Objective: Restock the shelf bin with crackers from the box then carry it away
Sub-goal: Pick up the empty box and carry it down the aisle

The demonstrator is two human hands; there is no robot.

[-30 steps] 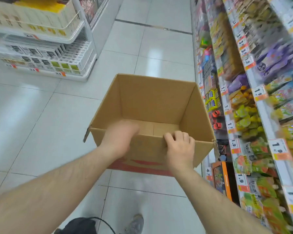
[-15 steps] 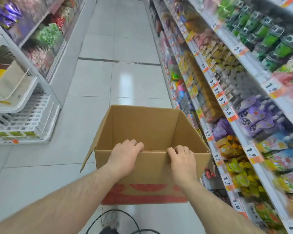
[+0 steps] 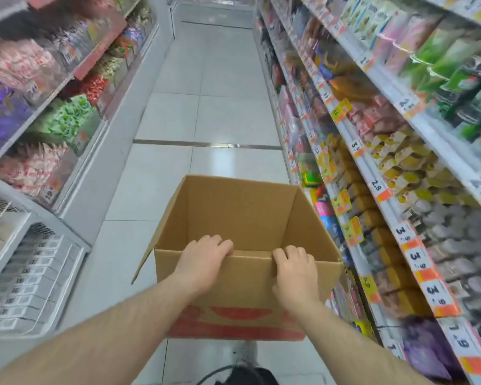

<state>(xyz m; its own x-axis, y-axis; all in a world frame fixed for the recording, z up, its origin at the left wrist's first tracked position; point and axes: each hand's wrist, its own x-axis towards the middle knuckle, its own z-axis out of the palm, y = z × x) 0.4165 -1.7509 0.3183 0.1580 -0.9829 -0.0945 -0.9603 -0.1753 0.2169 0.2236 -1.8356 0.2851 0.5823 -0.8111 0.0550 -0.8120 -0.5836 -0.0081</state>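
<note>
From the head camera, the open brown cardboard box with red print (image 3: 245,218) is held above the pale tiled aisle floor (image 3: 206,112). The left hand (image 3: 203,263) and right hand (image 3: 295,270) each curl their fingers over its near rim. Stocked shelves (image 3: 400,151) stand just beside its right.

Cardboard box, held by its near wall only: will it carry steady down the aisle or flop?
Probably light: the cardboard box looks empty. Fairly stiff, since its walls stand straight. It may sway a little, because the left hand and right hand grip only the near rim.
</note>
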